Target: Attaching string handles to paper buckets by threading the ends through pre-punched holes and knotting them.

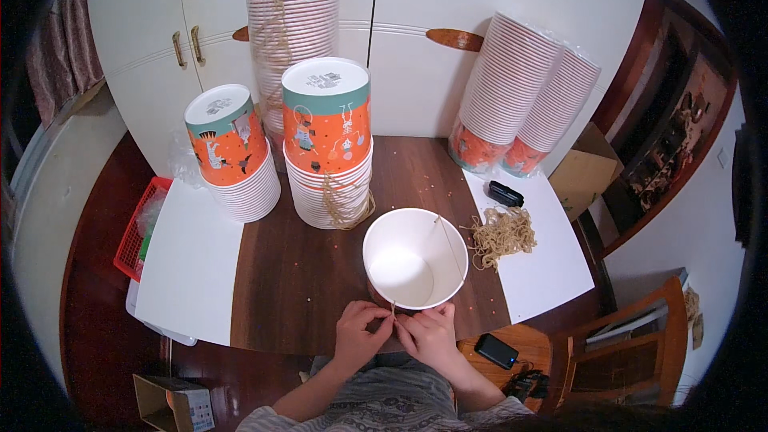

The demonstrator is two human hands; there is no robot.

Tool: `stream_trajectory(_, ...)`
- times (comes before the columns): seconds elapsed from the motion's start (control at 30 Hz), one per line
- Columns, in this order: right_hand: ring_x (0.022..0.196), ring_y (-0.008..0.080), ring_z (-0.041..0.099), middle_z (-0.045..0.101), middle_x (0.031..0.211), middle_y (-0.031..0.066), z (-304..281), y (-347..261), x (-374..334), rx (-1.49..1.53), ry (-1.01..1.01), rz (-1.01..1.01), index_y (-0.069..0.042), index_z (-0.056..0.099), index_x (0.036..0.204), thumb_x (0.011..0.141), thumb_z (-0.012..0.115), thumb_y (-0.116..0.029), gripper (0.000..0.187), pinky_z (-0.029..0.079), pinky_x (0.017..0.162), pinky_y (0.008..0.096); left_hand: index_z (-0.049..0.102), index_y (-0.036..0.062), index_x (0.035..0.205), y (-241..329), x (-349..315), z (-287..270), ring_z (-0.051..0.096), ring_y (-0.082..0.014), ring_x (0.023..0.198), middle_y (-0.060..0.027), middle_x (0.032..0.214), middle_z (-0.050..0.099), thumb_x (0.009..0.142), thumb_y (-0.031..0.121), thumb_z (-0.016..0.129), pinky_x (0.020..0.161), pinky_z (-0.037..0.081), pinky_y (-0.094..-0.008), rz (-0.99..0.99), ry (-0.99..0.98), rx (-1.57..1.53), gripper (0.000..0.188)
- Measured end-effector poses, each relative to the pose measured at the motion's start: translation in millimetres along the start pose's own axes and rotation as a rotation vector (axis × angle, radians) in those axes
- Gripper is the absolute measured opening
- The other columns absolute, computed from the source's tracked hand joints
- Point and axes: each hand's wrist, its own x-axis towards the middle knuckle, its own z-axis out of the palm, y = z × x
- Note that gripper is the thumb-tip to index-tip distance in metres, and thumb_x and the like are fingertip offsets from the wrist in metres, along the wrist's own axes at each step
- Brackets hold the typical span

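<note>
A white-lined paper bucket [412, 264] stands near the table's front edge, its open mouth tilted up toward me. One piece of tan cord [453, 244] hangs against its inner right wall, and a short cord end [394, 310] sticks up at the near rim. My left hand [364, 334] pinches the cord by that rim, thumb and forefinger together. Fingertips of my right hand [430, 333] meet it there, closed at the same spot. The exact grip between the fingers is too small to make out.
Upside-down orange-and-green bucket stacks [328, 124] [232, 148] stand at the left, loose cords draped on the taller. Wrapped stacks [292, 24] [512, 72] rise behind. A cord heap [506, 236] and small black object [506, 194] lie right. A wooden chair [628, 344] is beside the table [272, 288].
</note>
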Motion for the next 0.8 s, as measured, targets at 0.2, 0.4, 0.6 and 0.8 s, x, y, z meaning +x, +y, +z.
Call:
stream_trajectory(0.2, 0.062, 0.0124, 0.051, 0.052, 0.059, -0.0027, -1.0, -1.4, -1.0, 0.005, -0.047, -0.004, -0.012, 0.064, 0.076, 0.066, 0.065, -0.013, 0.011, 0.030, 0.065, 0.0331, 0.063, 0.0034, 0.075, 5.5, 0.4, 2.7, 0.058, -0.0213, 0.071, -0.0089, 0.076, 0.058, 0.069, 0.007, 0.067, 0.061, 0.047, -0.0294, -0.106, 0.039, -0.092, 0.008)
stream_trajectory(0.4, 0.059, 0.0120, 0.050, 0.051, 0.056, -0.0040, 1.1, 0.9, -0.6, 0.017, -0.015, -0.030, -0.013, 0.064, 0.074, 0.063, 0.065, -0.012, 0.011, 0.031, 0.064, 0.0333, 0.058, 0.0013, 0.080, 5.4, 3.9, 5.6, 0.056, -0.0202, 0.068, -0.0105, 0.080, 0.056, 0.075, 0.003, 0.062, 0.059, 0.045, -0.0272, -0.073, 0.102, -0.114, 0.007)
stream_trajectory(0.6, 0.055, 0.0112, 0.047, 0.050, 0.055, -0.0050, -3.8, -1.1, 0.8, 0.015, -0.047, -0.060, -0.013, 0.064, 0.073, 0.063, 0.065, -0.012, 0.010, 0.031, 0.063, 0.0324, 0.055, 0.0003, 0.082, 9.8, 11.0, 3.7, 0.053, -0.0189, 0.066, -0.0109, 0.082, 0.053, 0.078, 0.003, 0.059, 0.057, 0.043, -0.0266, -0.019, 0.150, -0.105, 0.006)
stream_trajectory(0.8, 0.056, 0.0105, 0.048, 0.051, 0.054, -0.0050, -8.7, 0.9, 0.9, 0.017, -0.095, -0.069, -0.012, 0.065, 0.077, 0.064, 0.064, -0.013, 0.013, 0.032, 0.061, 0.0313, 0.055, 0.0003, 0.082, 3.0, 17.2, 6.3, 0.053, -0.0203, 0.068, -0.0113, 0.083, 0.053, 0.078, 0.002, 0.057, 0.059, 0.043, -0.0273, 0.007, 0.180, -0.102, 0.005)
